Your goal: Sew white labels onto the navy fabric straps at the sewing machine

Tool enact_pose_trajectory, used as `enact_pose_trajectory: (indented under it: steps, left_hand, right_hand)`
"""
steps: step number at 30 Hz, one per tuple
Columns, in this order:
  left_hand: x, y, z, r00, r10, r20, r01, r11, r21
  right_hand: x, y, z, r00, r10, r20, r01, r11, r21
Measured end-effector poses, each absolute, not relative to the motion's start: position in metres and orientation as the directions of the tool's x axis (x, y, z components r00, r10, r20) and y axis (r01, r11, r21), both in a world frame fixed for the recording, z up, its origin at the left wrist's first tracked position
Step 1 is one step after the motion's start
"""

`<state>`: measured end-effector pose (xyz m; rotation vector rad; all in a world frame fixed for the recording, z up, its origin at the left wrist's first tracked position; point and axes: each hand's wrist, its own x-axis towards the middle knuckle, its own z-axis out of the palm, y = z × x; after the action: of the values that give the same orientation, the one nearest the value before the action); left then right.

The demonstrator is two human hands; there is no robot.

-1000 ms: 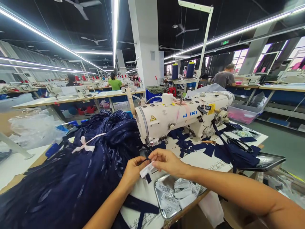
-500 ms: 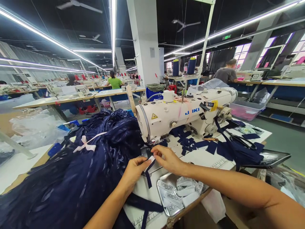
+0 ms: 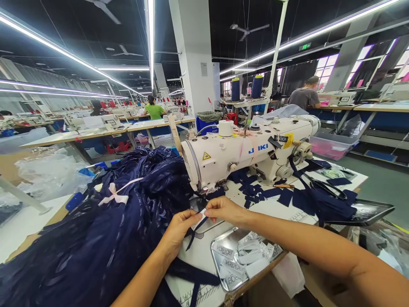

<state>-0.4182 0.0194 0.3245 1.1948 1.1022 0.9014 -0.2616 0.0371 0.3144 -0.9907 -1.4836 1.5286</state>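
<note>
1. Just in front of the left end of the white sewing machine [image 3: 234,153], holds a white label [image 3: 200,219] above the tabletop [image 3: 271,212], together with a narrow navy strip [image 3: 191,241] trailing below.
2. Pinches the lower end of the label between thumb and fingers of the left hand [image 3: 178,228], closed on it.
3. Pinches the upper end with the right hand [image 3: 225,210], also closed; cannot tell whether gripping the strip there as well.
4. Seems to be at the step of lining up label and strip, judging by the two-handed pinch, short of feeding them into the machine.
5. Probably calls next for keeping both edges even and flat, without slackening either pinch, while turning towards the needle area.
6. Has close by, below the right hand, a metal tray [image 3: 230,238] of loose labels [image 3: 232,267]; at the left, a large heap of navy fabric [image 3: 134,209]; beyond the right hand, scattered navy scraps [image 3: 252,191].
</note>
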Motion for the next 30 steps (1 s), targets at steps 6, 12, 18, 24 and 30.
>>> enact_pose_trajectory:
  steps: [6,12,18,24,30]
  left_hand:
    - [-0.418,0.019,0.326,0.272,0.948,-0.165,0.036,0.162,0.986]
    - [-0.416,0.019,0.323,0.252,0.951,-0.179,0.068,0.167,0.984]
    - [-0.418,0.022,0.321,0.268,0.945,-0.188,0.088,0.170,0.981]
    - [-0.416,0.024,0.321,0.258,0.948,-0.186,0.173,0.144,0.974]
    - [-0.427,0.026,0.330,0.353,0.927,-0.130,0.351,-0.003,0.936]
  right_hand:
    - [-0.259,0.038,0.315,-0.386,0.922,-0.032,-0.021,-0.043,-0.999]
    - [-0.261,0.036,0.312,-0.330,0.944,-0.025,-0.006,-0.029,-1.000]
    - [-0.260,0.034,0.313,-0.326,0.945,-0.023,0.009,-0.021,-1.000]
    - [-0.260,0.031,0.305,-0.325,0.946,0.010,0.024,0.019,-1.000]
    - [-0.224,0.046,0.307,-0.459,0.882,0.102,0.361,0.291,-0.886]
